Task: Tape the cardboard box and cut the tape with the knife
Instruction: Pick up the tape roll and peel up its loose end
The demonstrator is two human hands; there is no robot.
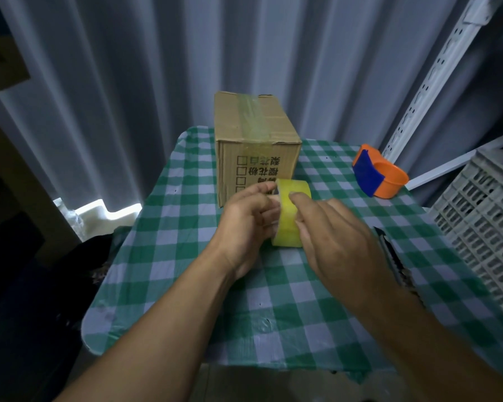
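- Small table with a green and white checked tablecloth (186,285) on it, pale curtain (128,82) hanging behind.
- The cardboard box (256,146) sits toward 12 o'clock on the table, closed up, with a strip of clear tape (251,117) already running over its top and a bit down the front face. There's printed writing and little squares on the front.
- The tape roll (291,216), yellowish see-through stuff, is dead centre, right in front of the box and held just above the cloth.
- Left hand (244,224) is curled around the roll from the 9 o'clock side, fingers tucked into the core, so it's properly gripping it.
- Right hand (337,239) comes in from 3 o'clock with the fingertips pressed on the roll's outer face, index finger up near the top edge. Looks more like picking at the surface than a full grip; can't tell if any loose end is pinched.
- The knife (389,250), a dark utility cutter, lies on the cloth at about 4 o'clock, partly hidden behind the right wrist, nobody touching it.
- An orange and blue tape dispenser (381,175) sits at around 2 o'clock, well apart from the box.
- A grey plastic crate (482,227) stands at the table's 3 o'clock edge, and a white perforated metal rail (436,79) leans up behind it.
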